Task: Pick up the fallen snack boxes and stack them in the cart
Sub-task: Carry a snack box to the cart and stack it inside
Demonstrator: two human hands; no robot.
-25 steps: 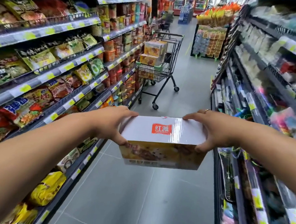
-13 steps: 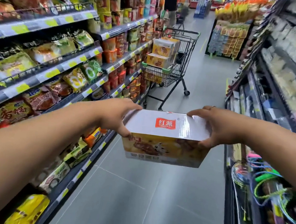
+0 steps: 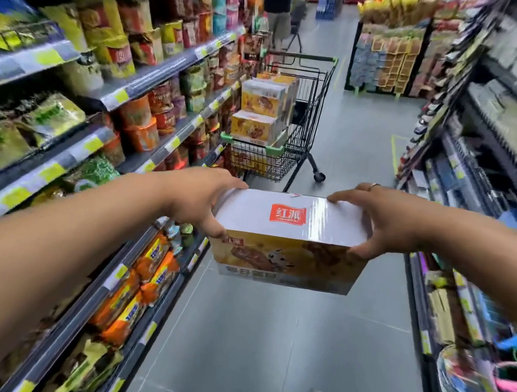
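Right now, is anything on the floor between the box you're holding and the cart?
Nothing visible. The snack box is held by the left hand and right hand, and the grey floor up to the cart looks bare. The cart already holds stacked boxes.

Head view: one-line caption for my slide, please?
Both hands, left and right, carry a white-topped yellow snack box toward a black wire cart stacked with boxes.
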